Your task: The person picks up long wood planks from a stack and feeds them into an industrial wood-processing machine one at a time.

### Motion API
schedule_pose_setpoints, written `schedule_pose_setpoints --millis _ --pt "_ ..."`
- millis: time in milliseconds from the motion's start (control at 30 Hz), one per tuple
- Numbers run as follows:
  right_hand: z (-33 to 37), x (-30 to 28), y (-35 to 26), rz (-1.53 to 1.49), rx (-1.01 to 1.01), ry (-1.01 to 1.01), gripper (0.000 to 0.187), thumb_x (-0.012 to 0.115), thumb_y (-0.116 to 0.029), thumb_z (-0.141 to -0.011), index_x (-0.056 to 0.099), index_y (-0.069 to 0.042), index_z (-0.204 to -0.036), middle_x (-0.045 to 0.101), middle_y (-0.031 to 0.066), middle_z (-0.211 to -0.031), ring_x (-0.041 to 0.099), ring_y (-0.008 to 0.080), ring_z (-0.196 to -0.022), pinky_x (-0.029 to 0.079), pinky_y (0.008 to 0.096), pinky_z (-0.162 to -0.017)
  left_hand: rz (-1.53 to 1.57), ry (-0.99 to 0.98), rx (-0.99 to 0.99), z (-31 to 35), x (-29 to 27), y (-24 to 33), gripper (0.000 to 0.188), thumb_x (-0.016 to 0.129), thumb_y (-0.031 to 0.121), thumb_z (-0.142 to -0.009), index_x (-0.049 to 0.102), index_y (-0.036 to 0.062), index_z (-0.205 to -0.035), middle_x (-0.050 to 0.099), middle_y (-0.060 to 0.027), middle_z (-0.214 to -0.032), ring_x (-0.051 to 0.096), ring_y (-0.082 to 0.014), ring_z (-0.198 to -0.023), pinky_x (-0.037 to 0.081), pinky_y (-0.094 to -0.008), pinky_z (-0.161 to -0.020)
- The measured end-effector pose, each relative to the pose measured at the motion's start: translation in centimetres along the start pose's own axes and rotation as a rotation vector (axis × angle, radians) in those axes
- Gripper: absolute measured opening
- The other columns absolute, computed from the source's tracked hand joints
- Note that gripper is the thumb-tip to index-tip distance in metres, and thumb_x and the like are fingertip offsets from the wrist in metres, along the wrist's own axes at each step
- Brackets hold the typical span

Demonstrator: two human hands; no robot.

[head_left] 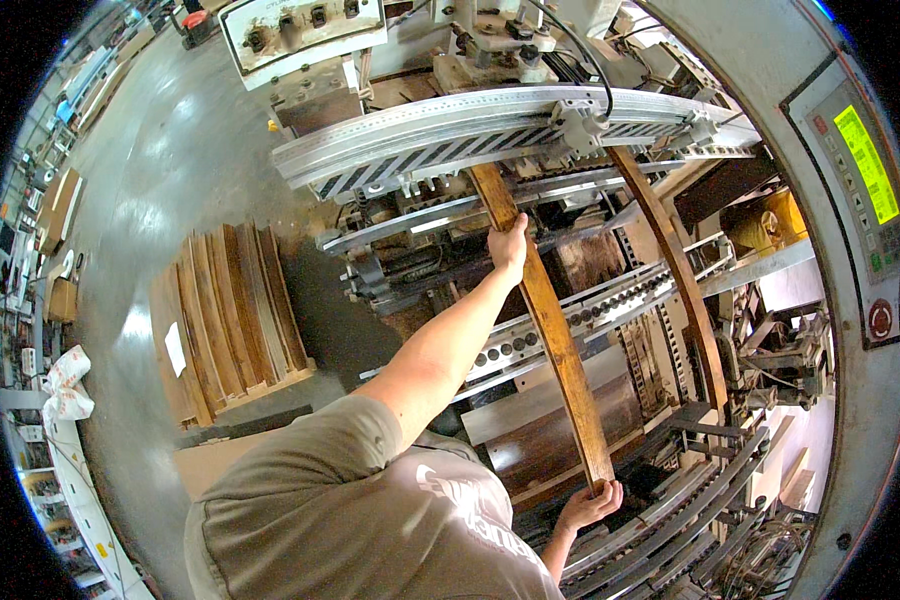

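Observation:
A long brown wooden board (560, 345) lies lengthwise across the metal rails of a machine, its far end under the aluminium beam (420, 140). My left hand (510, 247) grips the board toward its far end, thumb on top, with the arm stretched forward. At the near end my right hand (588, 507) is closed round the board's tip, fingers curled on its edge. To the right, a second, darker board (675, 255) runs beside it, apart from both hands.
A stack of wooden boards (225, 310) stands on the floor at the left. A grey control panel (860, 190) with a lit yellow-green screen rises at the right. Curved metal rails (690, 500) lie at lower right, near tangled cables (760, 565). Pneumatic fittings (500, 45) sit behind the beam.

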State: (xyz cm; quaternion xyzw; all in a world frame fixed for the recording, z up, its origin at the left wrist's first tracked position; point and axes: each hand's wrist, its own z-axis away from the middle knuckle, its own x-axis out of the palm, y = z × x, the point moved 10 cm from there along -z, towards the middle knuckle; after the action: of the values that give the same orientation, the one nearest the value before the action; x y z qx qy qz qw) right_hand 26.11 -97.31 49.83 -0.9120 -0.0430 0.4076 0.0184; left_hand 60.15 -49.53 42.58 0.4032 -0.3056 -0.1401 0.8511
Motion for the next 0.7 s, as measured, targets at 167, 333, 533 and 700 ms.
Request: schedule_pose_setpoints --millis 167,333,533,700 --pt "-0.2 0.0 -0.3 -0.003 0.019 0.019 0.022 0.063 -0.003 -0.097 0.055 -0.004 -0.118 0.056 0.0181 -0.126 0.056 0.0372 -0.119 0.052 0.0496 -0.097 0.007 -0.037 0.019 -1.1 0.0 -0.4 0.045 0.075 0.029 -0.095 0.051 -0.0001 -0.120 0.064 -0.0115 -0.090 0.064 -0.0219 -0.062 0.058 -0.0390 -0.056" --pt "-0.3 -0.4 -0.5 -0.010 0.048 0.009 0.022 0.063 -0.003 -0.096 0.055 -0.004 -0.118 0.056 0.0183 -0.127 0.056 0.0375 -0.121 0.051 0.0507 -0.099 -0.035 -0.016 -0.040 -0.4 0.1 -0.9 0.048 0.074 0.030 -0.095 0.051 -0.0002 -0.124 0.066 -0.0127 -0.094 0.065 -0.0218 -0.064 0.058 -0.0398 -0.056" --pt "-0.9 0.3 -1.2 -0.069 0.028 0.033 0.021 0.059 -0.004 -0.097 0.057 -0.003 -0.118 0.056 0.0190 -0.128 0.056 0.0384 -0.122 0.050 0.0520 -0.101 -0.110 0.026 0.070 -6.0 -2.7 -1.6 0.051 0.074 0.032 -0.095 0.050 -0.0001 -0.127 0.068 -0.0135 -0.104 0.067 -0.0234 -0.073 0.058 -0.0407 -0.065" --pt "0.1 -0.2 -0.2 -0.041 0.059 0.027 0.022 0.059 -0.015 -0.101 0.057 -0.002 -0.118 0.055 0.0205 -0.129 0.056 0.0396 -0.121 0.050 0.0523 -0.101 -0.060 -0.067 -0.047 -2.6 -0.2 -2.3 0.058 0.075 0.036 -0.094 0.051 0.0003 -0.132 0.067 -0.0150 -0.117 0.065 -0.0290 -0.102 0.051 -0.0467 -0.089"
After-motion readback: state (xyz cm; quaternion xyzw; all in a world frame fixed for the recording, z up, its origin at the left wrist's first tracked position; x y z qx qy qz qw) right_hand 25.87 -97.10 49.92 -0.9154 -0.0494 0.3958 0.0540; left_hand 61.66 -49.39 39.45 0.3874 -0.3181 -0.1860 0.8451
